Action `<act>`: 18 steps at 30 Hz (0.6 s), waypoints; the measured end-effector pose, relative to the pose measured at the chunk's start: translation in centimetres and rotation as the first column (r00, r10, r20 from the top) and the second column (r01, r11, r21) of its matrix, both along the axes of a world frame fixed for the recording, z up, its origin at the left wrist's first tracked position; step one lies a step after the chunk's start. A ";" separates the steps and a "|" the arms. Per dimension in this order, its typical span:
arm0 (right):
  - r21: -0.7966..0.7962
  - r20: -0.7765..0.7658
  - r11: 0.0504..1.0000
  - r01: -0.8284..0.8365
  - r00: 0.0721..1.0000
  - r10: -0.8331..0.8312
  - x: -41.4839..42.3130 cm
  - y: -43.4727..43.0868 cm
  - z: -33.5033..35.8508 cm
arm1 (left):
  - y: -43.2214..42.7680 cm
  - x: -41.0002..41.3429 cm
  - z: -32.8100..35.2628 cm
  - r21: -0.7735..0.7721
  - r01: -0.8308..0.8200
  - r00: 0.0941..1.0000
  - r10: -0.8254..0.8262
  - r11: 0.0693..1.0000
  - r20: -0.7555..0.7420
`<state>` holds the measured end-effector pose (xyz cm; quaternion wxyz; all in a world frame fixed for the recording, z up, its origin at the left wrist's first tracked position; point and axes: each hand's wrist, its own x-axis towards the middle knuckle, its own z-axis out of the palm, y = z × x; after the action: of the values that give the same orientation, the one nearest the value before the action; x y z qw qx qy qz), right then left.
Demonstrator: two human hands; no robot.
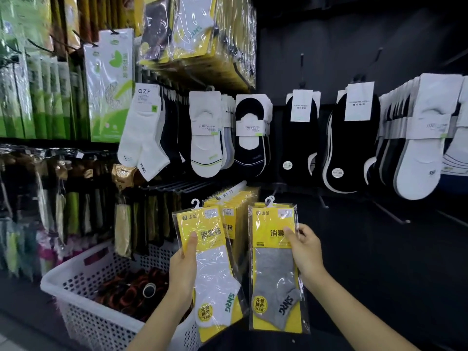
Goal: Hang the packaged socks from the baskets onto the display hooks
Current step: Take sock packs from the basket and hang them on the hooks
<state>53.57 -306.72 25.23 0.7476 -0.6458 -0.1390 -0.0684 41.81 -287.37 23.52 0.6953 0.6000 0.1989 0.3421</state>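
Hanging yellow packs (229, 214) between white-sock packet (215, 269) and grey-sock packet (274, 274), basket (83, 320) left

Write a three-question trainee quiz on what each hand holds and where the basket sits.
1. The left hand grips a yellow pack showing which sock colour? A white, B grey, C black.
2. True or false: the right hand holds the grey-sock pack by its white hanger.
3. Fill in: the white basket sits to the ___ of both hands.
Key: 1 A. 2 False; it pinches the pack's right edge, below the hanger. 3 left.
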 end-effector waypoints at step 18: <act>-0.001 -0.326 1.000 0.005 0.945 -0.005 0.8 -1.0 -3.9 | -0.6 0.3 -1.5 0.043 0.115 0.993 -0.113 0.992 -0.038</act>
<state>54.42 -307.68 21.35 0.7602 -0.6485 -0.0119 0.0372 42.13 -287.93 22.02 0.6964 0.6319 0.1687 0.2954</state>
